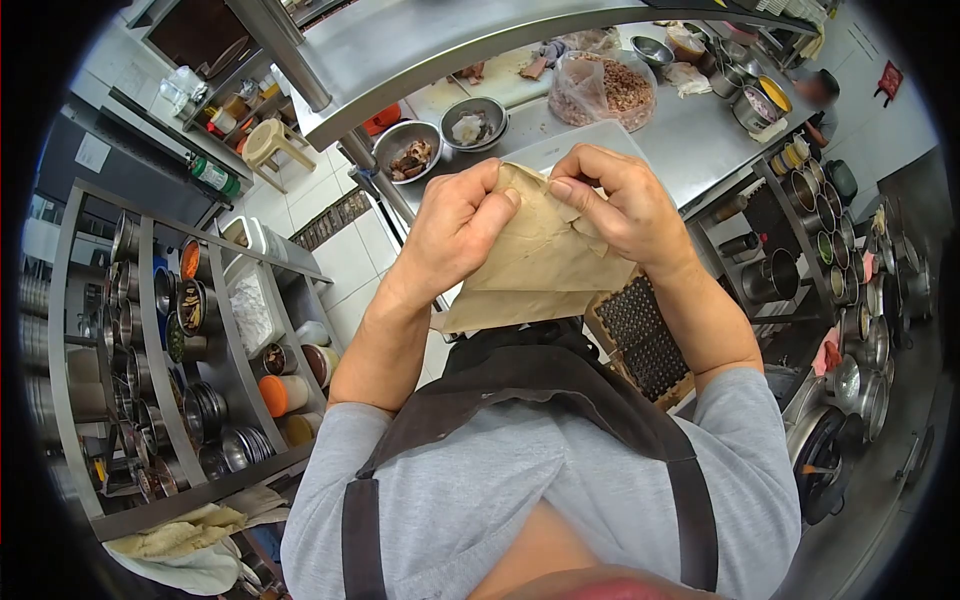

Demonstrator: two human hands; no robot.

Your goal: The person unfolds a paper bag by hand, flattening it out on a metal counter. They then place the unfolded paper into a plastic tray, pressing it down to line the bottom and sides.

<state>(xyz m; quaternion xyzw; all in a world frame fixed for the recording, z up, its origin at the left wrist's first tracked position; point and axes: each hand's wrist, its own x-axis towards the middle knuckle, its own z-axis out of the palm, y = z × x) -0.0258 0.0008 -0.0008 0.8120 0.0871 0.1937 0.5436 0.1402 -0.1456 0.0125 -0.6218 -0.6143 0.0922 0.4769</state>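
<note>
A creased piece of tan-brown paper (545,245), perhaps a bag or a folded sheet, hangs in front of my chest. My left hand (465,220) pinches its upper left edge between thumb and fingers. At the upper right edge, my right hand (615,200) grips it with thumb and bent fingers, close to the left hand. A fold line runs across the lower part of the paper. Just behind my hands, a pale translucent tray (615,135) lies at the edge of the steel counter (690,140).
Two steel bowls (408,150) with food scraps stand on the counter, beside a plastic bag of chopped meat (605,90). A steel shelf (360,50) overhangs it. Racks of pans and containers (190,310) stand left. A perforated black mat (645,340) lies below. Another person (825,95) is at the far right.
</note>
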